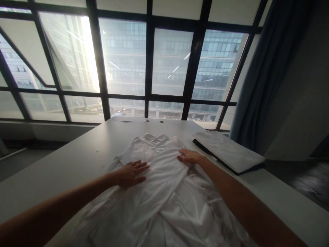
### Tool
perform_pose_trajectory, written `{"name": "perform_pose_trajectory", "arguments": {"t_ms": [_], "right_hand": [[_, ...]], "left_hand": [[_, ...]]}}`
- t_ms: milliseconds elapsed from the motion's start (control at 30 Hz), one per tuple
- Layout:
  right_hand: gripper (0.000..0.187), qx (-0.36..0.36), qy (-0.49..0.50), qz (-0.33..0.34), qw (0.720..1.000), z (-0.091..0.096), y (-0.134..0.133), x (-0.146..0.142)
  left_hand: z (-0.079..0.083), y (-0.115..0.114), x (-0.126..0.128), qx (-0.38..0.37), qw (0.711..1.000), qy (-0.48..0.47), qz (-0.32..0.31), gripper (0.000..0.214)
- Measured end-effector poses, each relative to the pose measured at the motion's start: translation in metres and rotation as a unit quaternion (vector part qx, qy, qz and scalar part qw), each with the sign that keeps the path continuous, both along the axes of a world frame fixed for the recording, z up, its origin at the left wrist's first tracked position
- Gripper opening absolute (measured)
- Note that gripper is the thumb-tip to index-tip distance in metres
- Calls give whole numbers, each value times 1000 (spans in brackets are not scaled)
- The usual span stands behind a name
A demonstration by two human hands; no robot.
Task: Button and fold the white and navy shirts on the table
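Note:
A white, wrinkled garment (154, 192) with a gathered neckline at its far end lies spread on a white table (84, 154). It looks like a dress or a long blouse; its near part runs out of the bottom of the view. My left hand (131, 174) rests flat on the garment's left side, fingers stretched toward the middle. On the right side, near the shoulder, my right hand (189, 156) touches the cloth with its fingers extended to the left. Neither hand grips anything. Folds and creases run across the cloth between and below the hands.
A flat white item with a dark underside (228, 149) lies at the table's right edge. White sheets (130, 119) lie at the far left end. Beyond stand large dark-framed windows (149, 61), and a blue curtain (259, 85) hangs at the right.

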State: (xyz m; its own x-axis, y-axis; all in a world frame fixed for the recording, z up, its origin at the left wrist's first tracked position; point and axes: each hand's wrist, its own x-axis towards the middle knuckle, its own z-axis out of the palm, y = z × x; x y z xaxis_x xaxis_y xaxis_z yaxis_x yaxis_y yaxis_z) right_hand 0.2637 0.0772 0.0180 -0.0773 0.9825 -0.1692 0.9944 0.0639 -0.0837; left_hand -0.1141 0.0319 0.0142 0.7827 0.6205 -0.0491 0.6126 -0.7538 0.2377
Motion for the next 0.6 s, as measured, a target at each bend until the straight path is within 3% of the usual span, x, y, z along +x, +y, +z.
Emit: {"name": "perform_pose_trajectory", "arguments": {"t_ms": [67,167,267,333,467,600], "right_hand": [[69,31,-1,-5,999,1,12,3],[66,99,-20,-15,995,3,40,-5],[70,96,-31,-11,995,-4,68,-20],[72,73,-25,-33,996,-12,83,-21],[78,28,8,-60,998,-19,102,-10],[73,34,-12,-44,998,-10,117,-21]], "left_hand": [[9,30,2,14,999,-42,19,68],[17,93,11,97,988,-75,91,71],[7,153,17,103,981,-26,164,69],[-7,179,14,93,978,5,186,66],[-25,199,7,65,976,37,204,65],[-15,204,26,84,971,69,211,61]]}}
